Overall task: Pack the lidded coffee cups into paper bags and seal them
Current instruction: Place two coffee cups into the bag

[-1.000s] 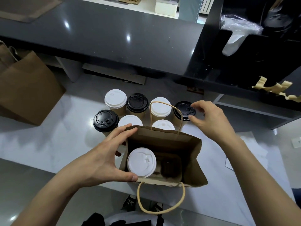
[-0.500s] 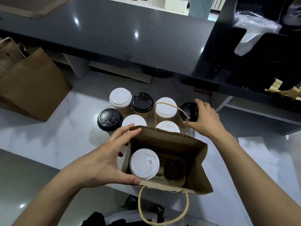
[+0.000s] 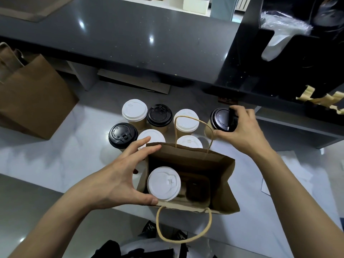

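At the right of the frame, just past the bag's far rim, the right hand (image 3: pixel 242 131) wraps its grip around a black-lidded cup (image 3: pixel 219 119), fingers over the lid's far edge and thumb against the cup's near side. The cup appears tilted toward the camera and may be off the table, though its base is hidden. At lower centre, the left hand (image 3: pixel 119 175) holds the open paper bag (image 3: pixel 223 175) by its left wall, grip wide, thumb on the near rim and fingers reaching to the far corner, keeping the mouth spread.

Inside the bag, a white-lidded cup (image 3: pixel 163 183) fills the left pocket of a cardboard carrier (image 3: pixel 202 190); the right pocket is vacant. The step in hand looks like loading the second cup. The next move calls for carrying the held cup over the far rim and its upright handle (image 3: pixel 193 120), then lowering it straight into the vacant pocket.

Counted: eight cups in all, one bagged, one held, six standing on the table (image 3: pixel 55 157) behind the bag. Of those six, four have white lids and two black. A second paper bag (image 3: pixel 33 101) sits at the upper left. Nothing is sealed yet.
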Tool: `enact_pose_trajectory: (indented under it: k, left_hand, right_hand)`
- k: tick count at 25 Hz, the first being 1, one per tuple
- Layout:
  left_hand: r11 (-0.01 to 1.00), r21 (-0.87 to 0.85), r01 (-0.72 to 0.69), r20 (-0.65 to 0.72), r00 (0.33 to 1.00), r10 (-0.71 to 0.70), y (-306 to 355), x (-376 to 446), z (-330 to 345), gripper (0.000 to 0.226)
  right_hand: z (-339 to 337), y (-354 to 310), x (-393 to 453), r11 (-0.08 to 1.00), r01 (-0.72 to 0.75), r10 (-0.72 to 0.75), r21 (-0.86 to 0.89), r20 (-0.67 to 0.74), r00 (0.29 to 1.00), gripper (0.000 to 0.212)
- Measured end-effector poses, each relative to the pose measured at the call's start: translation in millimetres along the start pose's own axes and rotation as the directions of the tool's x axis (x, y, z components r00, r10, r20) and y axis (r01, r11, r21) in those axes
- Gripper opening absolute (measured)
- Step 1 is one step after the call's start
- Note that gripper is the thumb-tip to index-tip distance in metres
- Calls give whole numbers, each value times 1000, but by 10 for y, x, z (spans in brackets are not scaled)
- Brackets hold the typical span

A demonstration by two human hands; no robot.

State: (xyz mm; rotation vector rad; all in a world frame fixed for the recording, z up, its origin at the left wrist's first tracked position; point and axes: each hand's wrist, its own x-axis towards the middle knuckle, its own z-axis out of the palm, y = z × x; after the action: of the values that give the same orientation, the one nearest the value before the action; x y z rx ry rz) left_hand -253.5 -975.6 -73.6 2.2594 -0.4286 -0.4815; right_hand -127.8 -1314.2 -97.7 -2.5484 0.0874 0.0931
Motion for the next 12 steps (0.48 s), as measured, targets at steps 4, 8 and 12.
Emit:
enact_pose_trajectory:
  k: [4,8,12]
  left_hand:
    - [1000,11,-11,13,1000,11,-15,14,2,111]
    - [999,28,-26,29,999,25,-23,35,-1,114]
    - [999,20,-28,41,999,27,-35,47,8,117]
  right_hand:
    - [-333,-175,-283,992,39,-23,120,-127,992,91]
    - [-630,-319,-588,971,118,-71,209,-220,973,87]
    - [-868,-446,-872,950,204,-129,235,-299,946,84]
